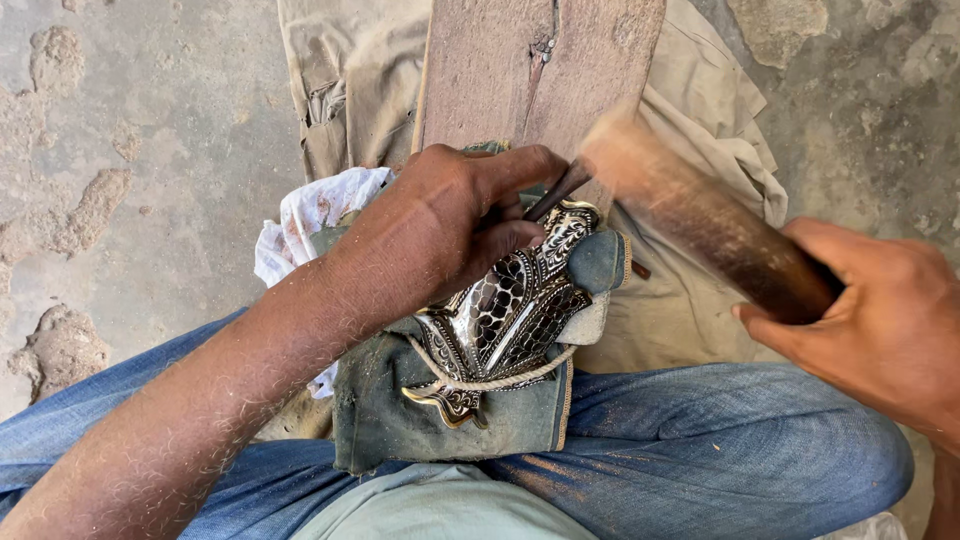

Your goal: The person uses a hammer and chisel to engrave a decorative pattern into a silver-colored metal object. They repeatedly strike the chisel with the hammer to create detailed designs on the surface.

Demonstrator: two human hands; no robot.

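Our left hand (440, 225) is closed in a tight grip around a thin dark chisel (556, 190), whose tip rests on the upper end of an engraved metal piece (510, 310), silver and black with a brass-coloured edge. Our right hand (880, 320) is wrapped around the handle of a wooden mallet (700, 215), its head blurred with motion just above the chisel's top.

The metal piece lies on our lap, bedded in a folded grey-green denim cloth (400, 420) and bound down by a pale cord (500, 380) that crosses its lower part. A pad of the same cloth (598, 262) sits against its right edge. Beneath and beyond it a worn wooden plank (500, 70) runs away from us over a beige fabric (690, 300) spread on the concrete floor (130, 150). A white crumpled rag (310, 215) shows by our left wrist.

We judge the main risk to be a blow landing off-centre: the mallet could glance off the narrow chisel top and hit our left fingers, or the tip could skid and scratch the polished pattern. If the cord is slack, the piece may shift under the strike and spoil the line.

We see no containers here; the denim cloth alone cradles the piece.
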